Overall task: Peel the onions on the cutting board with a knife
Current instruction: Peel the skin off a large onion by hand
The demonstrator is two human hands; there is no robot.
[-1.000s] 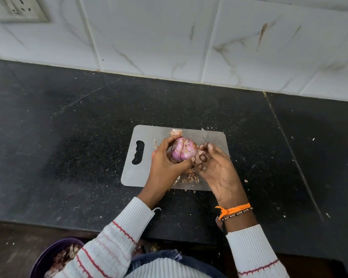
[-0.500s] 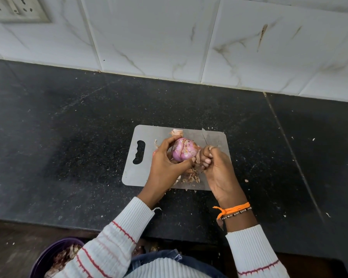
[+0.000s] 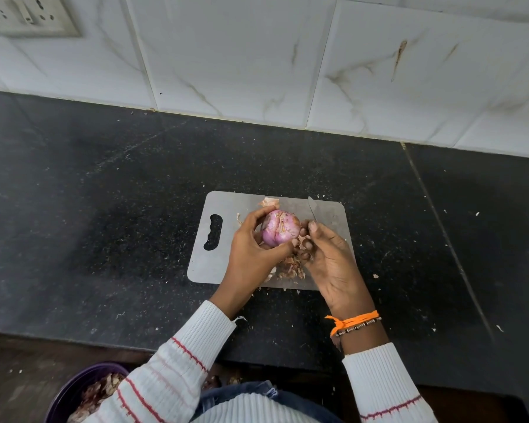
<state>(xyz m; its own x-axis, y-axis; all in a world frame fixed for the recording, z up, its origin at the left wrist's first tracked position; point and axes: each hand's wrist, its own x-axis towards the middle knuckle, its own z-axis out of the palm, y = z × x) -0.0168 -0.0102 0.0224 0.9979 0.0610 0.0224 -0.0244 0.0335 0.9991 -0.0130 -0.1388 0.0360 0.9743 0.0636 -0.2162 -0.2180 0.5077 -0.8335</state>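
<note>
A pink-purple onion [image 3: 279, 227] is held just above the grey cutting board [image 3: 226, 209]. My left hand [image 3: 251, 251] grips it from the left, fingers curled over the top and thumb below. My right hand [image 3: 327, 257] is at the onion's right side and holds a knife [image 3: 312, 209], whose blade tip sticks up past the fingers toward the wall. Its fingers also touch a loose flap of dry skin by the onion. A heap of brown peels [image 3: 290, 268] lies on the board under the hands.
The board lies on a black stone counter [image 3: 104, 224] backed by a white tiled wall [image 3: 257, 56] with a socket plate [image 3: 28, 16] at top left. A purple bowl [image 3: 74, 392] of peels sits below the counter's front edge at bottom left.
My right hand's fingers curled in at the onion's side, then spread out again over the flap of skin. The onion stays in my left hand, turned slightly.
</note>
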